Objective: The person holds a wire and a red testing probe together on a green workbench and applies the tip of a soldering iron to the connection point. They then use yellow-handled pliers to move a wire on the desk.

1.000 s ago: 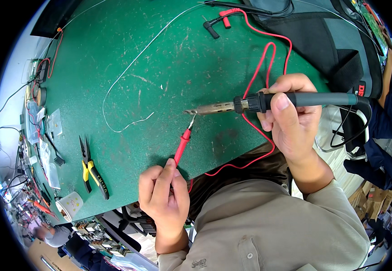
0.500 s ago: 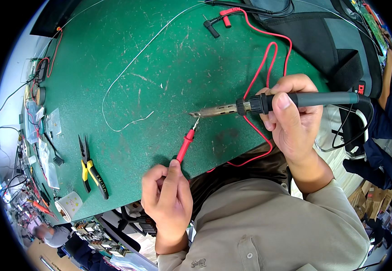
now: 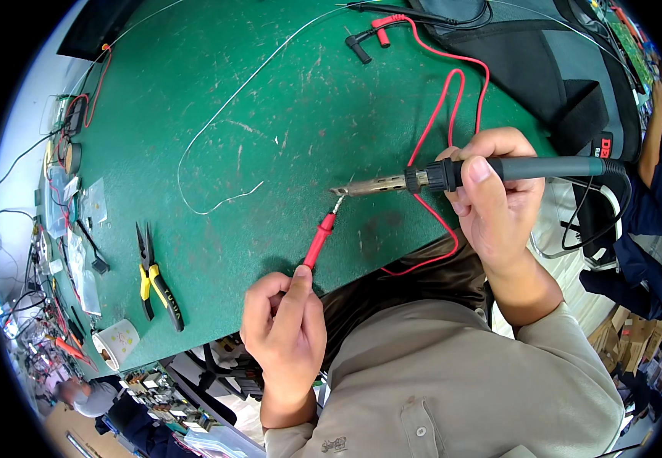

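Pinched in the fingers of my left hand (image 3: 285, 320) is a red test probe (image 3: 319, 243), its metal tip angled up and away from me. My right hand (image 3: 497, 195) grips a soldering iron (image 3: 438, 176) that points left. The iron's tip meets the probe's metal end; whether they truly touch is too small to tell. A red lead (image 3: 428, 137) runs behind my right hand to plugs at the far edge. Left of the probe, a thin strand of solder wire (image 3: 228, 200) curls on the green table (image 3: 285, 122).
Yellow-and-black needle-nose pliers (image 3: 153, 278) lie at the left, near a paper cup (image 3: 119, 342). Black and red probe plugs (image 3: 361, 46) rest at the back beside a grey-black bag (image 3: 533, 72). Cables and small parts crowd the left edge. Other people are at both sides.
Probe tip and iron tip have shifted slightly to the right together in the view. Both hands keep their grips.
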Demonstrator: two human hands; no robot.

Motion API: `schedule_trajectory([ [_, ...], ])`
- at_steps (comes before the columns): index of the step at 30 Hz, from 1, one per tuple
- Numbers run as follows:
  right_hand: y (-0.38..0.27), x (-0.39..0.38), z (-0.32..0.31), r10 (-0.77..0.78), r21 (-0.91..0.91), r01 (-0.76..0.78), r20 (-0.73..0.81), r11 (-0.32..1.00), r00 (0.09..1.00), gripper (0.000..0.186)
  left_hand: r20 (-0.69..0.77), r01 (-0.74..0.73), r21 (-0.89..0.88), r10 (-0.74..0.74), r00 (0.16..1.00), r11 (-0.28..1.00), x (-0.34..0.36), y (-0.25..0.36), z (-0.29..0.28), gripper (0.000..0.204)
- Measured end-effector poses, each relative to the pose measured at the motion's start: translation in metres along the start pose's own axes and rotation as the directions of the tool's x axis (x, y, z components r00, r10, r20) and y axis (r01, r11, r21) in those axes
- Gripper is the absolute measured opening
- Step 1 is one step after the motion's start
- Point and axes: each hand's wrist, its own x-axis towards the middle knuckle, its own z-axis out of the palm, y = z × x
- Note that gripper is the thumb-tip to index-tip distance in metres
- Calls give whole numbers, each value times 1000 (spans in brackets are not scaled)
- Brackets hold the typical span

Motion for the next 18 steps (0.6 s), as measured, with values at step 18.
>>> schedule_trajectory([
  [18,-2,1,5,26,68,-21,-80,997,996,9,-8,-35,-5,35,999,999,-3,1,2,19],
])
